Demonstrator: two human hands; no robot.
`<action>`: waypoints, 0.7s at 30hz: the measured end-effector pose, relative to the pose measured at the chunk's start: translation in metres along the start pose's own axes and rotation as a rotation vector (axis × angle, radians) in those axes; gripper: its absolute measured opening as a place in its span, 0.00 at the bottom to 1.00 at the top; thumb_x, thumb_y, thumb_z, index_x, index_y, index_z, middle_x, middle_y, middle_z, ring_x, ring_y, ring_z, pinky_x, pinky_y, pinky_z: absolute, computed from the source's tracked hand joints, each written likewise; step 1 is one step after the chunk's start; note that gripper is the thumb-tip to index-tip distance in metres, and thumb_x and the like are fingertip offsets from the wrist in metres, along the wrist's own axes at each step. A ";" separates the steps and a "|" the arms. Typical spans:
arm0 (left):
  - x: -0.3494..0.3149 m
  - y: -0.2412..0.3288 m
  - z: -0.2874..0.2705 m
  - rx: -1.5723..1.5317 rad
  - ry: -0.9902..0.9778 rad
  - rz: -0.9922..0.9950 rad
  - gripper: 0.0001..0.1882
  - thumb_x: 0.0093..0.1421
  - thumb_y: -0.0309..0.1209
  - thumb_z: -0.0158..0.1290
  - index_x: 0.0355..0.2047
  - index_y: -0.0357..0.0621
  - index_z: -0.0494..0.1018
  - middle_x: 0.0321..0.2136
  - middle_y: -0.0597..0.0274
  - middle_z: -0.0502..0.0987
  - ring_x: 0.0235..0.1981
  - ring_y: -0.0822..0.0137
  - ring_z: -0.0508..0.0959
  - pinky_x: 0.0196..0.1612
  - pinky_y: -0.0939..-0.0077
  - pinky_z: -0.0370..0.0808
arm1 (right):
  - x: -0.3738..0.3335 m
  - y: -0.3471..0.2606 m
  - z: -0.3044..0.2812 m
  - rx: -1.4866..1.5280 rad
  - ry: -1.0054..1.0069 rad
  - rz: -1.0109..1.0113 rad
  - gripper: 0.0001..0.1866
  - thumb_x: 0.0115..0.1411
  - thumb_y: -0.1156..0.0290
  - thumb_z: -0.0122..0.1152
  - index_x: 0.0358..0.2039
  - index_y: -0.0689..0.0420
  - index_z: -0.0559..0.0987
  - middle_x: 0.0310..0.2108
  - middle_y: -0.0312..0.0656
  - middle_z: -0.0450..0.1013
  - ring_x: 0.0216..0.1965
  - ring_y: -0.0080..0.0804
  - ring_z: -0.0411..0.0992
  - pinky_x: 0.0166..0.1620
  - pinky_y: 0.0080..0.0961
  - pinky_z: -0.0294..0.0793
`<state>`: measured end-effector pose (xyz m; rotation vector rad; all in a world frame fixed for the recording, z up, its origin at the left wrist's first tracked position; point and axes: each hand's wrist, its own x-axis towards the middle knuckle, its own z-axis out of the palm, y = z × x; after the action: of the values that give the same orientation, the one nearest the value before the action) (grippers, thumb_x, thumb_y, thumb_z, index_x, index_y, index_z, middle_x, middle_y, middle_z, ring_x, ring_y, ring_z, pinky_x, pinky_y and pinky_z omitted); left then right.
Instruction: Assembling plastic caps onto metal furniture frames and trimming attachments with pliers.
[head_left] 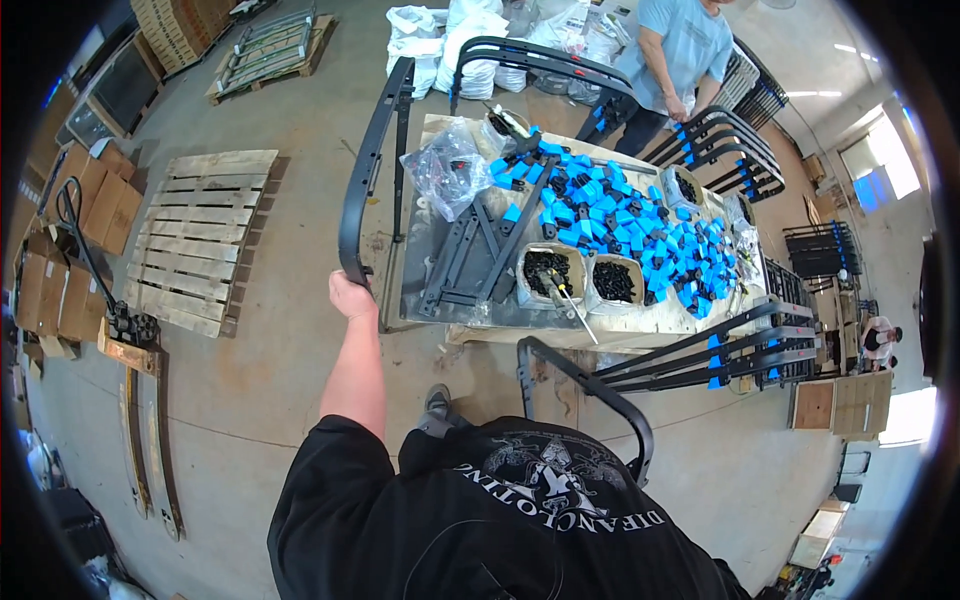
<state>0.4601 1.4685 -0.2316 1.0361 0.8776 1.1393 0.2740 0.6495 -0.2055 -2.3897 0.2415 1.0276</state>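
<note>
My left hand (352, 295) is closed round the near lower end of a black metal tube frame (362, 190), which stands upright at the left side of a work table (470, 334). My right hand is out of sight. Close to my right side, a curved black tube (585, 378) rises beside my shirt. On the table lie a heap of blue and black plastic pieces (620, 220), several flat black metal bars (470, 250) and a see-through plastic bag (447, 172). Two tubs of small black parts (613, 282) sit at the near edge, one with a screwdriver (572, 305) across it.
Across the table stands another person (680, 50) in a light blue shirt, beside stacked black frames (725, 150). More frames (700, 360) lean at the right. A wooden pallet (200, 235) and a pallet jack (130, 330) are on the left. White sacks (465, 45) sit behind.
</note>
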 end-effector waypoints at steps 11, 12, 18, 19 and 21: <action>-0.057 -0.024 0.015 0.595 -0.028 -0.022 0.22 0.66 0.43 0.40 0.42 0.36 0.73 0.41 0.44 0.77 0.44 0.48 0.76 0.53 0.57 0.69 | 0.005 0.094 0.007 0.090 0.075 0.037 0.17 0.52 0.59 0.71 0.30 0.62 0.82 0.27 0.46 0.80 0.31 0.30 0.78 0.37 0.37 0.75; -0.065 -0.013 0.018 0.721 -0.043 -0.126 0.25 0.66 0.46 0.41 0.46 0.36 0.74 0.45 0.44 0.77 0.48 0.48 0.76 0.55 0.57 0.69 | -0.001 0.095 0.009 0.098 0.083 0.055 0.17 0.51 0.59 0.71 0.29 0.62 0.82 0.27 0.46 0.80 0.31 0.31 0.78 0.36 0.38 0.75; -0.095 -0.015 -0.032 0.468 0.187 -0.363 0.36 0.65 0.54 0.45 0.56 0.32 0.71 0.53 0.41 0.75 0.54 0.50 0.74 0.59 0.58 0.67 | -0.023 0.072 -0.012 0.117 0.090 0.175 0.18 0.50 0.57 0.72 0.27 0.61 0.81 0.25 0.48 0.79 0.30 0.36 0.79 0.36 0.39 0.75; -0.117 -0.022 -0.052 0.603 0.100 -0.386 0.33 0.65 0.53 0.45 0.53 0.31 0.72 0.49 0.46 0.77 0.48 0.54 0.76 0.53 0.60 0.71 | -0.029 0.043 -0.030 0.097 0.084 0.127 0.17 0.51 0.58 0.71 0.24 0.60 0.78 0.22 0.43 0.76 0.27 0.30 0.74 0.33 0.36 0.73; -0.171 -0.024 -0.081 0.857 -0.260 -0.569 0.27 0.65 0.48 0.46 0.46 0.34 0.74 0.40 0.53 0.80 0.37 0.61 0.79 0.40 0.66 0.74 | -0.044 0.007 -0.054 0.107 0.046 0.176 0.17 0.53 0.59 0.72 0.22 0.58 0.76 0.18 0.37 0.72 0.23 0.24 0.68 0.29 0.34 0.70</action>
<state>0.3551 1.3146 -0.2722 1.4400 1.3739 0.1066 0.2746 0.6132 -0.1451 -2.3287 0.5182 1.0110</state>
